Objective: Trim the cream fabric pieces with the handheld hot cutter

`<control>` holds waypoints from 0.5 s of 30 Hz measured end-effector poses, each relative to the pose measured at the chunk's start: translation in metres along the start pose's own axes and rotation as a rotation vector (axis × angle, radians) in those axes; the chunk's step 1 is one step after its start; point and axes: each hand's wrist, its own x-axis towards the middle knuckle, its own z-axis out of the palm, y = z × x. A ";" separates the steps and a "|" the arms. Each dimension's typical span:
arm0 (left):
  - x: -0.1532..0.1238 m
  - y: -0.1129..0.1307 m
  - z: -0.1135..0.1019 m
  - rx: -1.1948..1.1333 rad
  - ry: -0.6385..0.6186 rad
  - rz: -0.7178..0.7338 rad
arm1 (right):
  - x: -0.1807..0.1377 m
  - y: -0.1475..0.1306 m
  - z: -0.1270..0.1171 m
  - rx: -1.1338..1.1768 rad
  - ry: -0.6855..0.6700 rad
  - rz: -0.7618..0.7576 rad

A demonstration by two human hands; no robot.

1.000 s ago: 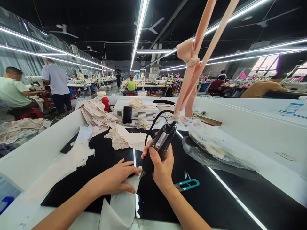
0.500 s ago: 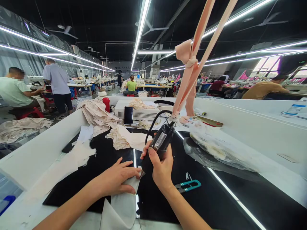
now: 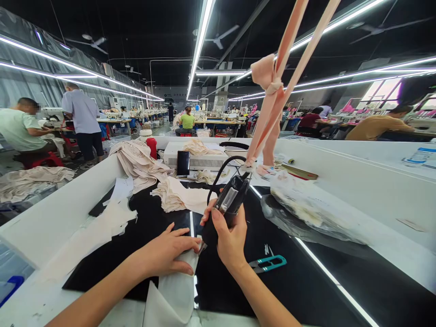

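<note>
My right hand (image 3: 229, 241) is wrapped round a black corded hand tool (image 3: 229, 202), held tilted with its tip down on a white fabric piece (image 3: 177, 290). My left hand (image 3: 166, 252) lies flat on that fabric, fingers spread, right beside the tool's tip. The fabric rests on the black table top (image 3: 143, 227). A pink fabric strap (image 3: 279, 86) hangs from above down to the tool's rear end, and a black cord loops from it.
Teal thread snips (image 3: 267, 263) lie just right of my right wrist. A clear plastic bag of cloth (image 3: 306, 211) sits to the right, cream fabric stacks (image 3: 177, 196) and a phone (image 3: 183, 162) behind. White scraps (image 3: 102, 222) lie left. Other people work at distant tables.
Almost nothing has changed: both hands stay on the fabric and tool, with only a slight shift of the view.
</note>
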 end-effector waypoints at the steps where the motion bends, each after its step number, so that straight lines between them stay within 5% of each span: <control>1: 0.000 0.000 0.000 -0.004 0.009 0.008 | 0.000 0.000 0.000 -0.009 0.000 0.003; 15: 0.001 0.004 -0.004 -0.009 -0.017 -0.014 | -0.011 -0.007 0.003 0.006 -0.031 0.012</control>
